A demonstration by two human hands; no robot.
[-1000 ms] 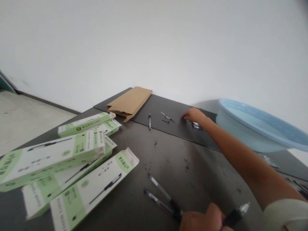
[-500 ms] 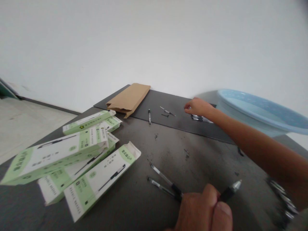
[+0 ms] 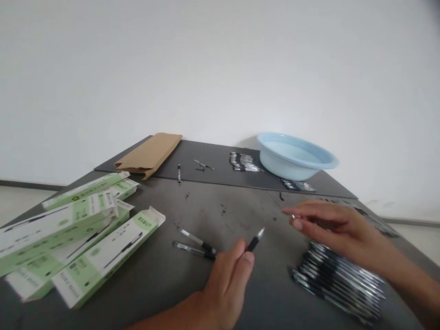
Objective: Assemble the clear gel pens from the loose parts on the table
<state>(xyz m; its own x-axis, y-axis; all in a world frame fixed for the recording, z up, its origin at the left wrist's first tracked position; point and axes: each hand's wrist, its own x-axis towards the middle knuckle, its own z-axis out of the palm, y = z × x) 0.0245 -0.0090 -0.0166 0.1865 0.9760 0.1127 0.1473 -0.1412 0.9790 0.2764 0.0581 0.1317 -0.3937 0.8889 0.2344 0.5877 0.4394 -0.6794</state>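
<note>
My left hand [image 3: 228,279] is closed around a pen [image 3: 256,240] with a black grip, its clear conical tip pointing up to the right. Two clear pens with black grips [image 3: 192,249] lie just left of that hand. My right hand [image 3: 333,224] hovers to the right, thumb and fingers pinched on a small shiny piece [image 3: 293,217] whose kind I cannot make out. Below it lies a dense bundle of pens [image 3: 338,279] with black grips, partly covered by my right hand and forearm.
Green-and-white pen boxes [image 3: 110,254] are piled at left, near a brown paper bag [image 3: 149,156]. A light blue basin [image 3: 295,158] stands at the back right, with a pile of pens [image 3: 244,162] beside it. Loose pen parts [image 3: 204,165] and black scraps [image 3: 223,209] lie mid-table.
My right hand has come back from the far pens by the basin to above the near bundle. My left hand keeps its pen. The view has turned to the right.
</note>
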